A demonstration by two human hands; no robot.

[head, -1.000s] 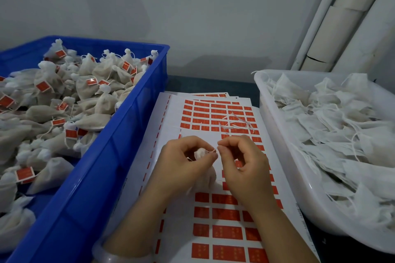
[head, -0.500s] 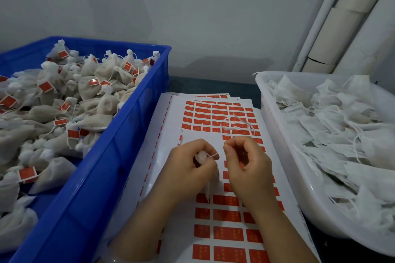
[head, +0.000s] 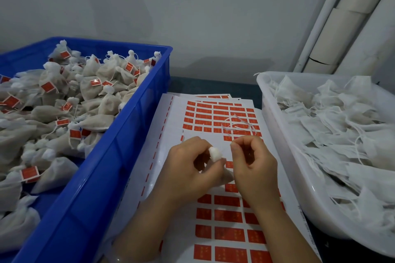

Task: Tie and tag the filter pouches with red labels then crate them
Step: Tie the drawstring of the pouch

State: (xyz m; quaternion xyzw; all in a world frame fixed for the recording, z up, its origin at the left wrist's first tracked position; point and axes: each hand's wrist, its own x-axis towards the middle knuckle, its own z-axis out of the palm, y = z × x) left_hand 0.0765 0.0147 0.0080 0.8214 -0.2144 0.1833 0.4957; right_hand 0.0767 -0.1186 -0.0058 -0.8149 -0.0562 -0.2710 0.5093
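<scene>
White pouch [head: 214, 153] | pinched between left hand [head: 188, 168] fingers | right hand [head: 252, 166] just beside

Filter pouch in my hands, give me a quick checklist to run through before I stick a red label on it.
1. Pouch secured: the left hand grips the pouch by its gathered neck: ok.
2. String held: the right hand has its fingertips pinched together, but the string is too thin to see: cannot tell.
3. Knot finished: hidden between the hands: cannot tell.
4. Labels within reach: the label sheet lies under both hands, with many red labels left: ok.
5. Room in the blue crate: bare floor shows at its near side: ok.
</scene>
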